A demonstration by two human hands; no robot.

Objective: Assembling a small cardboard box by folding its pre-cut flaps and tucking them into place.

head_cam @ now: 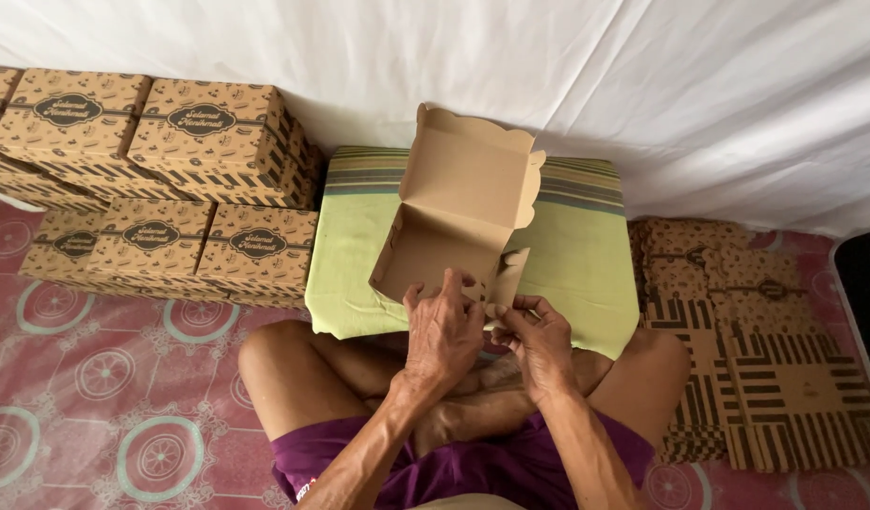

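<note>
A brown cardboard box (pixel 458 203) with its lid standing open rests on a green cloth-covered cushion (pixel 359 246) in front of my crossed legs. My left hand (pixel 444 331) grips the box's near front wall, fingers curled over the edge. My right hand (pixel 539 335) pinches a side flap at the box's near right corner. Both hands touch each other at the corner. The box is empty inside.
Stacks of closed patterned brown boxes (pixel 170 179) stand at the left against a white sheet (pixel 690 94). A pile of flat unfolded box blanks (pixel 756 340) lies at the right. A pink patterned floor mat (pixel 104 397) lies beneath everything.
</note>
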